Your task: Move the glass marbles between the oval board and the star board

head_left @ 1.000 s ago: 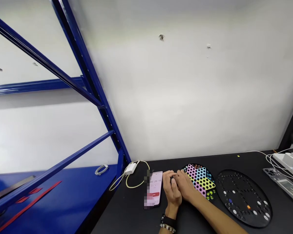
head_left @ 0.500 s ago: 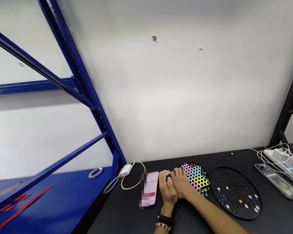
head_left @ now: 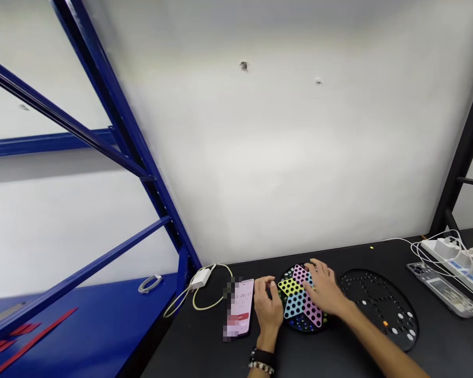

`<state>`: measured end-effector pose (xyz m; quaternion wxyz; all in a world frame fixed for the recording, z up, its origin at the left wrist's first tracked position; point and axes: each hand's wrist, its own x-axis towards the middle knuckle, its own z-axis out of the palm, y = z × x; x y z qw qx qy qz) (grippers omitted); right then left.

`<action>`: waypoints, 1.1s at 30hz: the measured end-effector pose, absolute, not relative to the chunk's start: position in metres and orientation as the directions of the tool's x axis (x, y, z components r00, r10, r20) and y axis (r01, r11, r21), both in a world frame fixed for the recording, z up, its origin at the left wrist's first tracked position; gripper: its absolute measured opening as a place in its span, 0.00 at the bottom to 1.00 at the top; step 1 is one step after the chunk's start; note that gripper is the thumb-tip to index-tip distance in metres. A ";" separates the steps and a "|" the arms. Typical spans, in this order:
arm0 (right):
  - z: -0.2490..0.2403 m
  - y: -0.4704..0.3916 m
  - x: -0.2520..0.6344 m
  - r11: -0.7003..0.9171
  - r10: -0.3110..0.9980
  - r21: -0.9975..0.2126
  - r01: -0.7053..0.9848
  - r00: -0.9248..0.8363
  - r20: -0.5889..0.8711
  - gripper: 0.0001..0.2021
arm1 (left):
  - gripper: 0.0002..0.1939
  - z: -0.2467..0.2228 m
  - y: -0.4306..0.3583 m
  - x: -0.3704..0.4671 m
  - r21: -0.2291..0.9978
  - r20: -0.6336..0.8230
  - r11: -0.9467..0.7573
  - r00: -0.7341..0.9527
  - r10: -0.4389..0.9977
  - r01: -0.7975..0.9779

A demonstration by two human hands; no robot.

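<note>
A round black board with a pink, yellow and blue star full of holes (head_left: 295, 303) lies on the black table. Over its right part rests my right hand (head_left: 324, 287), fingers spread across the star and the rim. Just left of the board is my left hand (head_left: 268, 304), its fingers bent and slightly apart, with nothing visible in them; dark bands and beads circle that wrist. Small colored pieces show around the star. To the left of my left hand lies a pink-screened phone (head_left: 241, 310) showing a timer.
On the right lie a round black holed board (head_left: 372, 299) with white pieces and an orange one, a phone in a clear case (head_left: 443, 289) and a white power strip (head_left: 457, 262). A charger (head_left: 201, 278) with cable is at left, beside a blue rack (head_left: 142, 152).
My right hand has moved right, from beside my left hand onto the star board's right side. More of the star shows, and its colors lie differently. The view has shifted slightly.
</note>
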<state>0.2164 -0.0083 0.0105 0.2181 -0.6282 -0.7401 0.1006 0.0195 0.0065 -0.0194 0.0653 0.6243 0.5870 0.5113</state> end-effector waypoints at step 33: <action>-0.019 -0.109 0.373 -0.091 0.995 -0.573 0.814 0.051 -0.085 0.09 | 0.14 -0.006 0.003 0.007 0.639 0.123 -0.116 0.047 0.991 0.760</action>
